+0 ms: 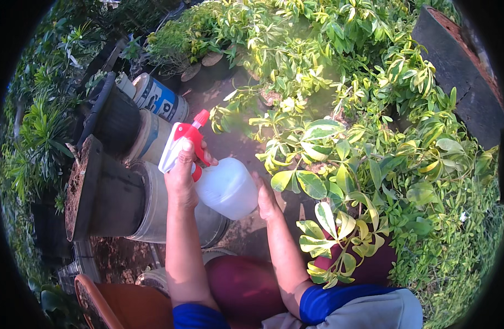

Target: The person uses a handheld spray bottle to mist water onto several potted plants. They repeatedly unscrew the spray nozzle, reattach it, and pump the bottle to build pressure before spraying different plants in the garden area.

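My left hand is wrapped around the neck of a spray bottle, its thumb on the back of the head and its fingers at the red trigger. The trigger sprayer head is red and white, with its red nozzle pointing up and away from me. The white translucent bottle body tilts so that its base faces me. My right hand is beside the base, seen edge-on; its fingers are partly hidden, and firm contact is unclear. Variegated leaves of a potted shrub grow just right of the bottle.
Black plant pots and reused buckets line the left side. A terracotta-coloured pot stands at lower left. Dense foliage fills the right, with a large dark planter at upper right. Bare ground runs between.
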The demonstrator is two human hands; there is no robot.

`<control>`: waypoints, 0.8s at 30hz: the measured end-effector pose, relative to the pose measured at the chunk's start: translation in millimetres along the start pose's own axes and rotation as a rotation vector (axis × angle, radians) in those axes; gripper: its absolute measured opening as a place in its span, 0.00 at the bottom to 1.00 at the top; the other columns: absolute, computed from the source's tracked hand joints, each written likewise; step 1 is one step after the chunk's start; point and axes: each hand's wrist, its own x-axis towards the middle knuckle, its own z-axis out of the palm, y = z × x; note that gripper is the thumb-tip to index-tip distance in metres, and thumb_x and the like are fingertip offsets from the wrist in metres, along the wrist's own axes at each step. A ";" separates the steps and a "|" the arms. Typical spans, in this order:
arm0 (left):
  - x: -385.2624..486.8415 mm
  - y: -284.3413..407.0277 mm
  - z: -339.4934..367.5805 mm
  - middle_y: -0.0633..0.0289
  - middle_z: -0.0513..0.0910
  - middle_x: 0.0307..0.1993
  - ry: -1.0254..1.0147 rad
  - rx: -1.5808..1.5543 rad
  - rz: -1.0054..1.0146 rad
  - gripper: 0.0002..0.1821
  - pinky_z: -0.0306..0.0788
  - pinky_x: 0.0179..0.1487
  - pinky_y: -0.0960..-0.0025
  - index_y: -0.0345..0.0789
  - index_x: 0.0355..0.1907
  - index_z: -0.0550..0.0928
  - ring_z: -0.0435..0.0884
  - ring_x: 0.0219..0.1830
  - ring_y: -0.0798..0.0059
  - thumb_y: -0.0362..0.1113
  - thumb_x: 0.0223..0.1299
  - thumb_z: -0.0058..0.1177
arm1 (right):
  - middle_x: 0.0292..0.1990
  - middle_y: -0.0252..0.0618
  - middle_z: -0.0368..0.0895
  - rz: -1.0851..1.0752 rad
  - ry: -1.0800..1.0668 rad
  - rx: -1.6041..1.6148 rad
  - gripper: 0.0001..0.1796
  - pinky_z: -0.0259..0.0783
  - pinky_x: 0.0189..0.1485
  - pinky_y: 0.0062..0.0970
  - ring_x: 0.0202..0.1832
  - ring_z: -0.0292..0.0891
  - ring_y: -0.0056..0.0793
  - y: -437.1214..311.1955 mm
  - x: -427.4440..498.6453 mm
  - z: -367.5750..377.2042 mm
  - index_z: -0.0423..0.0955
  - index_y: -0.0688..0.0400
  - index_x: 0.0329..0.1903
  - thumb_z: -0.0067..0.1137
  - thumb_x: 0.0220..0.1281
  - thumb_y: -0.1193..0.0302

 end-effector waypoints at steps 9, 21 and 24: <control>-6.4 10.4 15.3 0.61 0.76 0.28 -0.002 0.067 0.035 0.25 0.75 0.31 0.70 0.31 0.42 0.75 0.77 0.24 0.76 0.55 0.64 0.54 | 0.47 0.38 0.80 0.032 0.039 0.035 0.35 0.69 0.51 0.30 0.48 0.74 0.25 16.5 10.1 -12.3 0.75 0.61 0.54 0.46 0.68 0.41; -5.1 11.7 -1.0 0.56 0.81 0.29 -0.010 0.047 -0.037 0.26 0.75 0.33 0.69 0.26 0.44 0.79 0.81 0.25 0.72 0.52 0.63 0.52 | 0.48 0.40 0.79 0.034 0.075 0.018 0.35 0.68 0.52 0.32 0.50 0.73 0.28 25.3 15.9 -9.5 0.74 0.62 0.56 0.46 0.68 0.41; -5.4 8.5 -1.1 0.57 0.81 0.27 -0.149 -0.004 0.065 0.27 0.75 0.34 0.69 0.27 0.42 0.79 0.80 0.24 0.73 0.54 0.62 0.53 | 0.48 0.41 0.79 0.028 0.083 0.011 0.35 0.68 0.53 0.32 0.50 0.73 0.29 26.8 18.0 -9.1 0.74 0.62 0.56 0.46 0.68 0.42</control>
